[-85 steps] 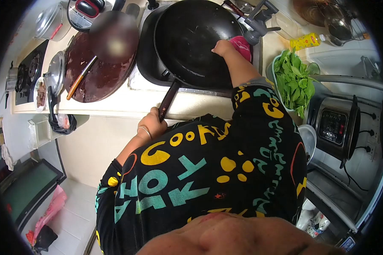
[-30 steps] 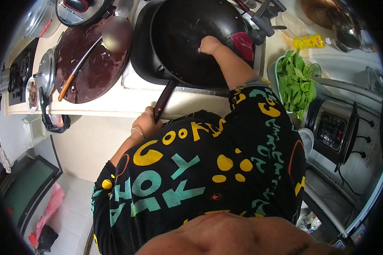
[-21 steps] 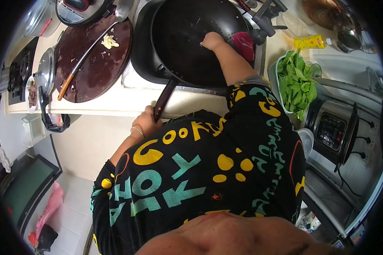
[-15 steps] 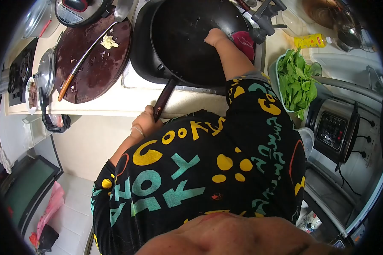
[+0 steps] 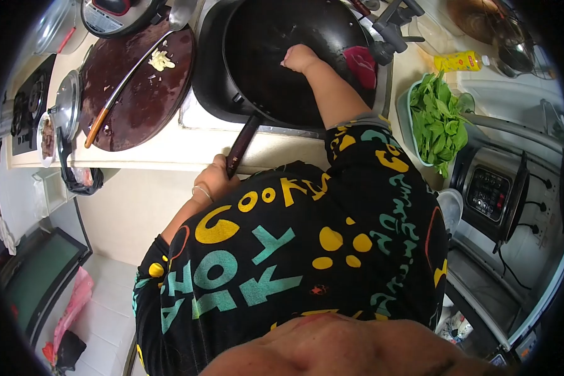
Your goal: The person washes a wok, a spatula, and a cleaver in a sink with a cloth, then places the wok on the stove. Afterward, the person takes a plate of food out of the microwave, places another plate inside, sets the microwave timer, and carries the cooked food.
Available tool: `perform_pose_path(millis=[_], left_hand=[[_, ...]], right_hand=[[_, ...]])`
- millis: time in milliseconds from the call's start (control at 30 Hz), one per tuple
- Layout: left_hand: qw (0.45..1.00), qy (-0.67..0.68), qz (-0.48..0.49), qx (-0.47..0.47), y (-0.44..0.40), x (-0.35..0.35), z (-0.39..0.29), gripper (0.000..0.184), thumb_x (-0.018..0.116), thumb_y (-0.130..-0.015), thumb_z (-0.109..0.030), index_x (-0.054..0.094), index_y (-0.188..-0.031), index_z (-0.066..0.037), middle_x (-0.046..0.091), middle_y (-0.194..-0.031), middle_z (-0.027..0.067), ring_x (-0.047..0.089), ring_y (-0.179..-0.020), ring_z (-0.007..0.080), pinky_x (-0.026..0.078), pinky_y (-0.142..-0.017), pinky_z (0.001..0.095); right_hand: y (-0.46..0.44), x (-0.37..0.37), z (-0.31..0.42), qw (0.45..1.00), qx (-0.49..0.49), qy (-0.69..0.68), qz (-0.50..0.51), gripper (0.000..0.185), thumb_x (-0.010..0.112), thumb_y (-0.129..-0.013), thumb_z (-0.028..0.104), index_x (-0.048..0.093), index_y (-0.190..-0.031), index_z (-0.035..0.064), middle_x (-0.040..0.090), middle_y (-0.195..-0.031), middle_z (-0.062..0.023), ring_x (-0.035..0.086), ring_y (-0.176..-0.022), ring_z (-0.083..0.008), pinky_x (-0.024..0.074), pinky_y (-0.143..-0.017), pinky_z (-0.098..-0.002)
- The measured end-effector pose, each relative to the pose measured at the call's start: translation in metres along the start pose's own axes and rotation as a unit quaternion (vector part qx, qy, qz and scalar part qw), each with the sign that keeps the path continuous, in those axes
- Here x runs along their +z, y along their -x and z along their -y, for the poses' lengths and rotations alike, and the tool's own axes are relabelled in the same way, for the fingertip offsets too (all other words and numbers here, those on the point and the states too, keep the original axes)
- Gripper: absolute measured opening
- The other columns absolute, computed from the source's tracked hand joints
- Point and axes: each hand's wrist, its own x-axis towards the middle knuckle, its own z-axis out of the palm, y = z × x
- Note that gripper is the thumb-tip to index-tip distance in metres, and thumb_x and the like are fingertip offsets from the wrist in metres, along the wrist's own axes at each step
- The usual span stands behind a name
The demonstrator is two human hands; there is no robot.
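A large black wok rests over the sink, tilted, its dark handle pointing toward me. My left hand is wrapped round the end of that handle. Over the wok's inside surface, near its middle, is my right hand, its fingers closed; whatever they hold, if anything, is too small to make out. To the right of this hand a dark pink cloth lies at the wok's right side. The grey faucet stands at the upper right of the wok.
On the left, a round dark cutting board carries a long-handled ladle and pale chopped pieces. A basin of leafy greens sits to the right, below a yellow bottle. A pot lid lies far left.
My right hand has moved left across the wok, away from the pink cloth. My left hand stays on the handle. Earlier, the view shifted slightly and a blurred patch over the board disappeared.
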Motion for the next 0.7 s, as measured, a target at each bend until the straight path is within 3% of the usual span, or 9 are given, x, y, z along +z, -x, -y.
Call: perform_pose_path(millis=[67, 167, 267, 467, 567, 700], left_hand=[[1.0, 0.0, 0.002, 0.001, 0.003, -0.002, -0.001, 0.045, 0.063, -0.072, -0.024, 0.046, -0.105, 0.001, 0.063, -0.088, 0.0247, 0.063, -0.085, 0.0372, 0.049, -0.076, 0.0408], [1.0, 0.003, -0.004, 0.005, 0.002, -0.001, 0.001, 0.045, 0.063, -0.072, -0.024, 0.046, -0.105, 0.001, 0.063, -0.088, 0.0246, 0.063, -0.085, 0.0373, 0.049, -0.076, 0.041], [1.0, 0.009, -0.009, 0.006, 0.002, 0.0, -0.001, 0.044, 0.062, -0.073, -0.023, 0.046, -0.106, 0.001, 0.063, -0.088, 0.0244, 0.063, -0.085, 0.0374, 0.048, -0.077, 0.0412], [1.0, 0.011, -0.005, 0.007, -0.001, 0.001, 0.001, 0.045, 0.062, -0.072, -0.023, 0.046, -0.106, 0.002, 0.063, -0.087, 0.0248, 0.063, -0.085, 0.0374, 0.048, -0.076, 0.0413], [1.0, 0.005, -0.006, 0.005, -0.003, 0.004, 0.004, 0.046, 0.062, -0.072, -0.023, 0.046, -0.106, 0.003, 0.063, -0.087, 0.0251, 0.063, -0.084, 0.0372, 0.048, -0.076, 0.0405], [1.0, 0.001, -0.011, 0.004, 0.0, -0.001, -0.002, 0.049, 0.063, -0.071, -0.024, 0.046, -0.108, 0.003, 0.063, -0.087, 0.0247, 0.063, -0.084, 0.0365, 0.049, -0.076, 0.039]], right_hand=[[-0.004, 0.0, -0.011, 1.0, -0.009, -0.021, 0.012, 0.031, 0.066, -0.076, 0.035, 0.069, -0.091, 0.0081, 0.066, -0.093, -0.0144, 0.061, -0.093, -0.0298, 0.0474, -0.083, -0.0384], [-0.017, -0.004, -0.03, 0.996, 0.016, 0.07, -0.043, 0.03, 0.067, -0.075, 0.034, 0.068, -0.088, 0.0076, 0.066, -0.095, -0.013, 0.06, -0.094, -0.03, 0.0464, -0.084, -0.0369], [0.006, -0.005, -0.008, 0.999, -0.02, 0.023, -0.018, 0.031, 0.067, -0.074, 0.036, 0.068, -0.091, 0.0098, 0.065, -0.098, -0.0125, 0.059, -0.097, -0.0301, 0.046, -0.086, -0.0374], [0.002, -0.021, -0.048, 0.99, 0.097, 0.02, -0.104, 0.03, 0.061, -0.078, 0.038, 0.069, -0.093, 0.0127, 0.064, -0.104, -0.0122, 0.059, -0.1, -0.0306, 0.0467, -0.087, -0.0403], [-0.031, -0.025, -0.119, 0.974, 0.046, 0.161, -0.154, 0.036, 0.058, -0.079, 0.039, 0.067, -0.097, 0.0088, 0.064, -0.103, -0.0142, 0.059, -0.099, -0.0322, 0.0468, -0.086, -0.0405], [0.013, -0.079, -0.095, 0.971, 0.094, 0.211, -0.066, 0.039, 0.058, -0.078, 0.036, 0.065, -0.105, 0.0085, 0.062, -0.109, -0.015, 0.058, -0.103, -0.0322, 0.047, -0.086, -0.0411]])
